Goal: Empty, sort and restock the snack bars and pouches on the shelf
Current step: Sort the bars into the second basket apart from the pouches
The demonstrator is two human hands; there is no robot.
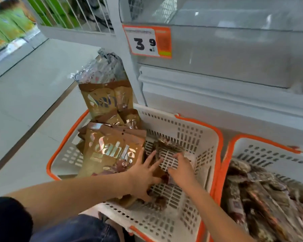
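Down in the white perforated plastic basket with orange rim (196, 135), both hands are working the last loose stock. Left hand (143, 173): fingers spread wide and flat, pressing against the leaning stack of gold-brown foil "Sable" pouches (110, 152) and onto dark wrappers on the basket floor. Right hand (181, 169): fingers curled down over a small dark brown wrapped snack bar (168, 179); blur is heavy, so probably a grip, can't confirm.

More dark bars lie at the basket's far side (166, 144) and near edge (157, 201). Second white-and-orange basket (248, 147) on the right is full of dark wrapped bars (262, 194). White metal shelf (217, 95) behind, under the orange price tag (147, 41), looks emptied.

Risks:
- Pouch stack is only propped; lift the left hand and it likely slides flat over the bars, mixing the sort.
- Bars sit on a slotted floor; thin wrappers can snag or get missed under the pouches.
- Upright pouches at the back (107, 98) lean on the rim and shelf post; jostling the basket could tip them onto the floor.
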